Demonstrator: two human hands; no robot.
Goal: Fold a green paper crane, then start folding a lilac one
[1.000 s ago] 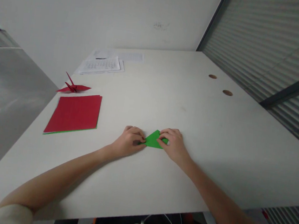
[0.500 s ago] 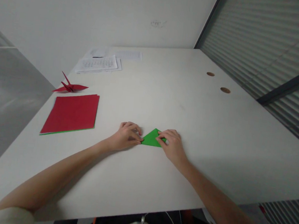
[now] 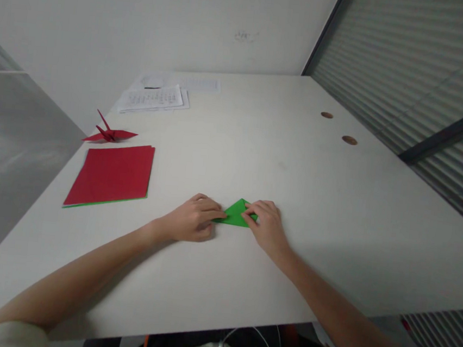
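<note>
Green paper (image 3: 234,215) lies lengthwise parallel to the counter's (image 3: 234,141) near edge; right hand (image 3: 267,224) pinches its right end, left hand (image 3: 197,218), grip unclear, its left.

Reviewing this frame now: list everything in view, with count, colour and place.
Table: one, white, across the middle
Folded paper: one, green, near the table's front
Paper stack: one, red on top, green edge beneath, left side
Paper crane: one, red, beyond the stack
Sheets: several, white, far left
Thin object: one, dark, among the sheets
Holes: two, brown, tabletop's far right
Wall: one, whitish, behind
Slatted blinds: count unclear, grey, right
Panel: one, grey, left
Left hand: one, at the folded paper's left end
Right hand: one, at its right part
</note>
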